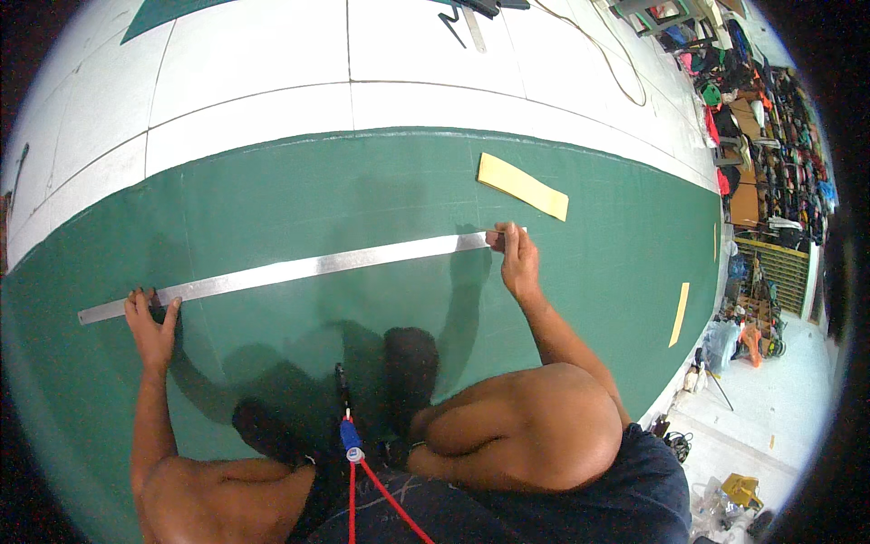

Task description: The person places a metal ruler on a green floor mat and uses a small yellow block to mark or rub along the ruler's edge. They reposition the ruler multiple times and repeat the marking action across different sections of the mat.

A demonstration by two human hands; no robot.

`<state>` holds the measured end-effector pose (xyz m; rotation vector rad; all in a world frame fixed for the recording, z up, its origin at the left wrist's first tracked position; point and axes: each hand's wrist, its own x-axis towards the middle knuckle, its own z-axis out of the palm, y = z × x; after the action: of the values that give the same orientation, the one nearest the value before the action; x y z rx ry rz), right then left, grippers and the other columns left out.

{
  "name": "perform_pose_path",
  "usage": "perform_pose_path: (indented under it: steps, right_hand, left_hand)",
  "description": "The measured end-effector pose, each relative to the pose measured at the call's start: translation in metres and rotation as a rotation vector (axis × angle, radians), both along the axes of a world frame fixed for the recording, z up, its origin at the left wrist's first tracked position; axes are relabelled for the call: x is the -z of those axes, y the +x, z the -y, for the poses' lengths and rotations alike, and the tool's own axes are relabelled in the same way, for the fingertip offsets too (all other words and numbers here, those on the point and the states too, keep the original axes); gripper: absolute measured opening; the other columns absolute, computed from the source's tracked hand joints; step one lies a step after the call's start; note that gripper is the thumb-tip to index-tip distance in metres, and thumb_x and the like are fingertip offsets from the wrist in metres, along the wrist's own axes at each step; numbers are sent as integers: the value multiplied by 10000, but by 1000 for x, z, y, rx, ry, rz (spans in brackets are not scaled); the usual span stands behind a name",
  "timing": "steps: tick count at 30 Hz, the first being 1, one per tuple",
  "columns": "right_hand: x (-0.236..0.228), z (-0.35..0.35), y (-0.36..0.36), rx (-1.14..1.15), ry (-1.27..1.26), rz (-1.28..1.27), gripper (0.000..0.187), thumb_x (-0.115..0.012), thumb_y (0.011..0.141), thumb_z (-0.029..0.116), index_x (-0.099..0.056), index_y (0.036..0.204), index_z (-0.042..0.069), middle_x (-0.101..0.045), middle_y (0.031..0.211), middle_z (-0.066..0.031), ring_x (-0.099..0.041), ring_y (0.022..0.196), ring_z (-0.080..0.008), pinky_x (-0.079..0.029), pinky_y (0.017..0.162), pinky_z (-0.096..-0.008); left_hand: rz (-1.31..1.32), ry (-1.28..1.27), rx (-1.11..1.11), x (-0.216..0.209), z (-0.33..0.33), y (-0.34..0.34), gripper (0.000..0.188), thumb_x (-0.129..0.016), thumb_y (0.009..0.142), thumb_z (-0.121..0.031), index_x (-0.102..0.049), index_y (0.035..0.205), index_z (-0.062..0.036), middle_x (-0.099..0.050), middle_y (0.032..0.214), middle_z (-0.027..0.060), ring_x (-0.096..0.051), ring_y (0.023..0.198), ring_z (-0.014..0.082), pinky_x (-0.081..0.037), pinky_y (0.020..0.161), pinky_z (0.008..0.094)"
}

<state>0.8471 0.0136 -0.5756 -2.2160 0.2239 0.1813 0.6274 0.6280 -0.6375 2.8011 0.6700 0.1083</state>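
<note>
A long metal ruler (317, 265) lies slanted across a large green sheet (362, 190) in front of my bent knees, its right end farther from me. My left hand (152, 328) is on the ruler near its left end, thumb at the near edge and fingers at the far edge. At the other end my right hand (518, 258) pinches the ruler with its fingers closed; whether a small tool is also between them I cannot tell. Just beyond the right hand lies a folded pale yellow strip (523, 187).
White floor tiles (263, 45) border the sheet. Another yellow strip (679, 315) lies toward the right edge. A cable (625, 77) curves across the floor at the far right, near cluttered shelves (770, 136). A red lanyard (390, 499) with a blue clip (350, 433) hangs before me.
</note>
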Motion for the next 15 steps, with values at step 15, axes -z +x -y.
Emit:
perform_pose_path:
  steps: [15]
  right_hand:
    - [43,25,-9,-73,-38,88,153,-535,1030,128,-512,1099,-6,-635,949,-90,-644,869,-146,-539,830,-305]
  left_hand:
    - [-32,-44,-31,-5,0,3,624,-775,831,-380,-549,1233,39,-440,1353,259,-382,1320,430,-334,1093,489]
